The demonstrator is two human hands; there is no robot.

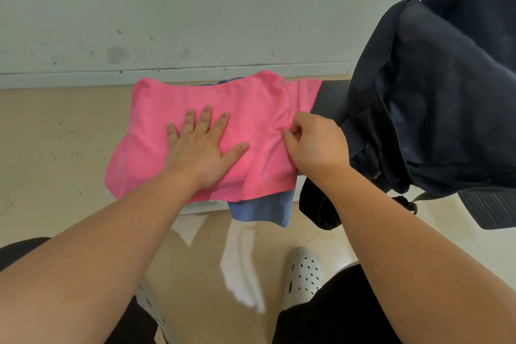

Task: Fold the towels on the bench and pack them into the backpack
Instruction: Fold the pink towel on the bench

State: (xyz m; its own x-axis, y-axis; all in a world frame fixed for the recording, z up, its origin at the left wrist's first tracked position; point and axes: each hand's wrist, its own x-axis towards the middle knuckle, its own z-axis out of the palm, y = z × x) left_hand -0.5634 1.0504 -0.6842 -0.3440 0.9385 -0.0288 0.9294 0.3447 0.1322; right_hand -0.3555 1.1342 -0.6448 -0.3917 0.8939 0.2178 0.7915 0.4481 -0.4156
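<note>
Pressing and pinching the pink towel (212, 109) on the bench (332, 98).

Left hand (201, 148): fingers spread wide, palm flat on the towel's centre. Right hand (312, 145): fingers curled, thumb and forefinger pinching a fold at the towel's right side. A blue towel (259, 211) lies beneath, hanging over the front edge. The dark backpack (435, 109) stands at the right; its contents are not visible.
</note>
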